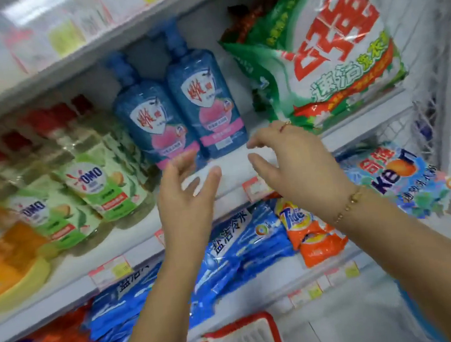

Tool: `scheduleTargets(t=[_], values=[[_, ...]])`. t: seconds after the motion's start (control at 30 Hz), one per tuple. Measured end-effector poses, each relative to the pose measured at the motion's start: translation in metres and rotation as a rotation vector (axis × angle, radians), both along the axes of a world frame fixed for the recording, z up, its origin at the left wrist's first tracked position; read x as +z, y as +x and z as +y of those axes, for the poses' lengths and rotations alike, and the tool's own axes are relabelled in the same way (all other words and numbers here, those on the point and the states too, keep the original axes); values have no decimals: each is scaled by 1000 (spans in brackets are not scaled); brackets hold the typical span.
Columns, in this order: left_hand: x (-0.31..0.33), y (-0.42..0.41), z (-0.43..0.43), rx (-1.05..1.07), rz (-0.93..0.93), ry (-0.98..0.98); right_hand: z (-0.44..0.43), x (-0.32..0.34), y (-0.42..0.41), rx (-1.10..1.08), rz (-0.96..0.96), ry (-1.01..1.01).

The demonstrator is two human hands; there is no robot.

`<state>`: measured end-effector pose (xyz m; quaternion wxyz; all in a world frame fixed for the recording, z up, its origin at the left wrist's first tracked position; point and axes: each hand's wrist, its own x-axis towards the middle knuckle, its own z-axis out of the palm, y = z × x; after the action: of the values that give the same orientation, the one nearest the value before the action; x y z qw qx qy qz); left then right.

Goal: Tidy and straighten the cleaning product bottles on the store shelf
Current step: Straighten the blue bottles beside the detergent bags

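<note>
Blue bottles (206, 101), 2: upright, touching, at the shelf's (235, 170) front edge. OMO bottles (101, 182), 2 labels legible, leftward. Detergent bag (332, 58), 1, right end. Left hand (185, 199), right hand (292, 164): each grip apart, holding nothing.

Forearms bare. Thin gold chain bracelet (348, 203) on right wrist; red-and-gold ring (284, 124) on finger of right grip (295, 161).
</note>
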<state>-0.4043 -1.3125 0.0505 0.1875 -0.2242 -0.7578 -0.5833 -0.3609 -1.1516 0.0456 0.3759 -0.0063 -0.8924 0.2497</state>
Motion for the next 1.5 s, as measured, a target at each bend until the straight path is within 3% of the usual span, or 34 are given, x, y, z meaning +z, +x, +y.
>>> scheduleTargets(t=[0.13,0.27,0.37,0.47,0.53,0.67,0.77,0.9,1.07,1.23,1.5], values=[[32,-89,-21,149,-162,-41,-26,-4,-74,-95,-307,23],[64,-157,-13,221,-307,-18,-39,-35,-94,-269,-67,111],[83,-183,-13,232,-377,59,-40,-44,-97,-240,20,91],[70,-181,-25,223,-367,-103,-40,-42,-87,-115,48,-139],[64,-177,-29,179,-356,-104,-42,-37,-80,-57,40,-219],[79,-185,-23,73,-377,160,-42,-38,-77,-20,28,-175],[87,-186,-18,26,-392,230,-48,-45,-74,-22,78,-167],[85,-173,-24,21,-413,172,-56,-45,-66,4,49,-107],[80,-142,-36,64,-289,101,-47,-27,-64,109,2,-453],[84,-114,-54,110,-315,-17,-46,-8,-51,176,8,-577],[90,-91,-54,138,-326,78,-52,9,-38,279,1,-677]])
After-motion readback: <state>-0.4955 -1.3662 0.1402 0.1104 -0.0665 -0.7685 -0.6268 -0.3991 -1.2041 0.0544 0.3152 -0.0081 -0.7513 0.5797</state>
